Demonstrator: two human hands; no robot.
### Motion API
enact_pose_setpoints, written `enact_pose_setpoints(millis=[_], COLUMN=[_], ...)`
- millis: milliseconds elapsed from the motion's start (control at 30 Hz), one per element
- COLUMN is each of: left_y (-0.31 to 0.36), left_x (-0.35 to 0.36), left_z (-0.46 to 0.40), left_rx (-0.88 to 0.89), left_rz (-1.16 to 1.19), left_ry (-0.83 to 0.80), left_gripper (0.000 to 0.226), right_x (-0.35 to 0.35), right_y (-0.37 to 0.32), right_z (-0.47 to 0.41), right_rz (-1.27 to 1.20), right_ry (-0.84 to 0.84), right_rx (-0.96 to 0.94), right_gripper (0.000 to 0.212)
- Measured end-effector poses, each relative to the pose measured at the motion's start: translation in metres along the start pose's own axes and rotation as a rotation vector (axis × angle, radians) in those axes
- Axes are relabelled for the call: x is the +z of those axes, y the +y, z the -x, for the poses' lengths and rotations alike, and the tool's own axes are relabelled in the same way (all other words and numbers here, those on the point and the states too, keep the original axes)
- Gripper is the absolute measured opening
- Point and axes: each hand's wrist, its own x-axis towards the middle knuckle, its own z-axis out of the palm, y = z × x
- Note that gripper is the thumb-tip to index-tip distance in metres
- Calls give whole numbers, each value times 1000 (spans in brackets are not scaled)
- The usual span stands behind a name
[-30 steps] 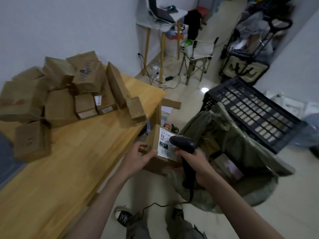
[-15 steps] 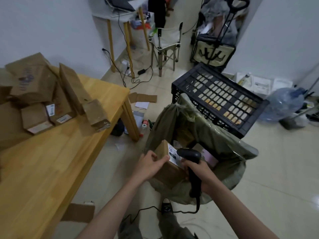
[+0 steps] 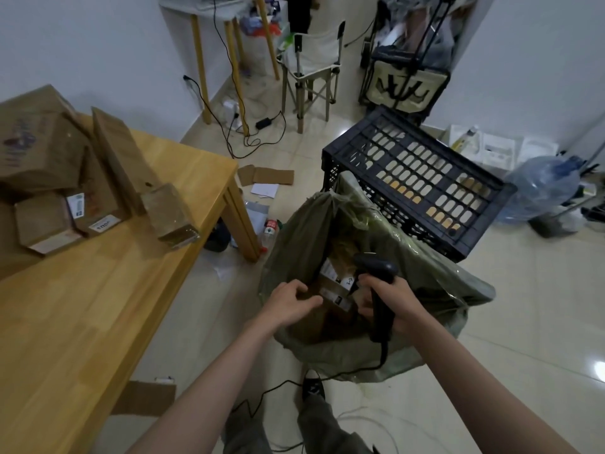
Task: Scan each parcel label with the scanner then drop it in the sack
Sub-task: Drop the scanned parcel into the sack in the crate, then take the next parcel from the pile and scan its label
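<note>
Parcel (image 3: pixel 330 290) now apparently inside sack (image 3: pixel 425 290), tiled floor (image 3: pixel 523 322)

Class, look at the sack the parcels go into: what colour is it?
The sack is a dull olive green, slightly translucent at its rim; the head view, the only one, shows it.

Left hand (image 3: pixel 291 301): bare, no glove, ring or watch visible.
Right hand (image 3: pixel 389 301): bare, no glove or ring visible.
Forearms: both uncovered from wrist to the frame edge; no sleeve or cuff in view.
Trousers (image 3: pixel 322 427): grey-green cloth, creased, seen from above at both legs.
Shoe (image 3: pixel 312 388): dark, with pale lacing or markings on top; details too small to tell.
</note>
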Motion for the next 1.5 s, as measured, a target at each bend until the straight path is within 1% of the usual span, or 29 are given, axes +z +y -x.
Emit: enact_pose_setpoints(millis=[167, 233, 333, 367, 467, 533, 633, 700, 867, 1033, 1133, 1200, 1367, 1433, 1500], left_y=[-14, -20, -32, -36, -56, -75, -111, -138, -207, -274, -311, -336, -389, -407, -421], left_x=[-34, -50, -79, -91, -130, -160, -206, -233, -284, -319, -336, -345, -352, -351, -350], left_z=[7, 15, 33, 41, 64, 82, 109, 129, 178, 221, 244, 258, 286, 294, 299], left_rx=[-31, -45, -43, -41, -39, -46, -71, -94, -144, -194, -220, -246, -282, -299, -313], left_rz=[14, 29, 48, 46, 39, 62, 99, 122, 203, 253, 284, 312, 394, 416, 450], left_ry=[26, 52, 96, 121, 214, 281, 377, 435, 569, 631, 642, 649, 691, 702, 705], left_gripper=[50, 50, 48, 47, 47, 45, 40, 41, 42, 42, 43, 43, 40, 41, 37], right_x=[15, 29, 61, 75, 127, 168, 235, 277, 375, 455, 497, 526, 585, 603, 619], right_y=[-8, -16, -30, -35, -49, -60, -72, -75, -74, -59, -45, -32, 9, 23, 33], right_z=[8, 16, 32, 37, 49, 61, 84, 99, 136, 172, 184, 193, 206, 209, 212], right_rz=[25, 69, 145, 161, 205, 257, 277, 302, 354, 397, 439, 452, 483, 513, 545], right_ry=[-81, -101, -174, -206, -287, -323, -428, -492, -615, -724, -803, -828, -840, -844, -832], right_rx=[1, -32, -51, -56, -114, -160, -175, -207, -243, -240, -231, -219, -142, -121, -122], right_gripper=[39, 31, 16, 15, 24, 22, 22, 19, 21, 27, 34, 35, 25, 17, 8])
